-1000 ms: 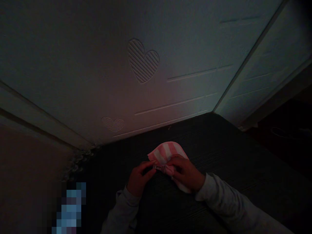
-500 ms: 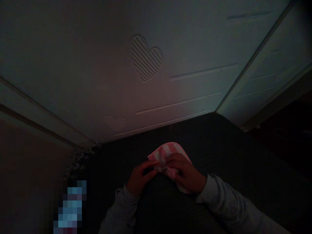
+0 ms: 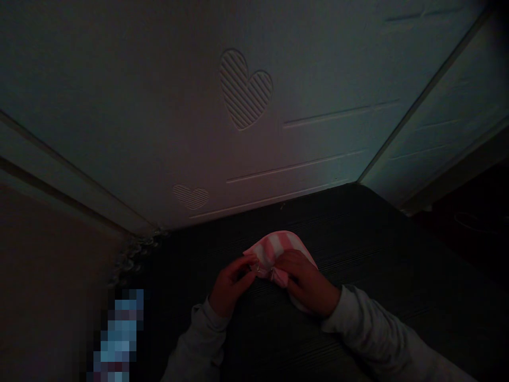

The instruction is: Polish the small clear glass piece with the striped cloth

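Note:
A pink-and-white striped cloth piece [image 3: 285, 242] with a rounded far edge lies on the dark tabletop [image 3: 262, 339]. My right hand [image 3: 312, 284] is closed over its near right part, bunching the fabric between thumb and fingers. At the cloth's left corner, my left hand [image 3: 230, 286] has thumb and fingertips pinched on the edge. A small shiny bit shows by the left fingertips, too dim to name. The underside of the cloth and the part beneath my right palm are hidden.
Behind the table rises a pale panel [image 3: 159, 106] with grooved hearts and lines. Dark ruffled trim [image 3: 129, 254] runs along the table's left edge. A blurred-out bluish patch [image 3: 119, 339] sits at lower left. The room is dim.
The view has shifted slightly. The shiny bit between my hands, plainer before, is now mostly covered, and the fabric by the left fingertips lies differently. Both hands stay on the cloth.

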A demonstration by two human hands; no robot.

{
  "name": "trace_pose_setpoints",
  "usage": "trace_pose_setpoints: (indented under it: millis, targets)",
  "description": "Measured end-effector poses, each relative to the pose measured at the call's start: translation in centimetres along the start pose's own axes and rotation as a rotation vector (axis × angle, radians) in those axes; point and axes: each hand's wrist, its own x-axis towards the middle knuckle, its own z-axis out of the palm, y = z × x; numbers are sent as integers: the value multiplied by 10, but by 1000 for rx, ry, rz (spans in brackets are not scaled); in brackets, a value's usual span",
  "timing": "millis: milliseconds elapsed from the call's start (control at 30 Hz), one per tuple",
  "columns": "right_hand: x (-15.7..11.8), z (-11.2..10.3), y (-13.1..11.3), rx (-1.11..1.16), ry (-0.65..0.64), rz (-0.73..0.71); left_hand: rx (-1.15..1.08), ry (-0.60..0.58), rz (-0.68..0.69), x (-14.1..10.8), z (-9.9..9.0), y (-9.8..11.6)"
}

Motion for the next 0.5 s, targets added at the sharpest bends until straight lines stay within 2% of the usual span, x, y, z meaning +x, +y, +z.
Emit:
trace_pose_setpoints:
  millis: [233, 500]
  targets:
    - [2, -2, -3, -36, -62, -4, 8, 22, -31, 1, 3, 9]
    - [-2, 1, 1, -43, -8, -1, 58, 59, -51, 0, 4, 8]
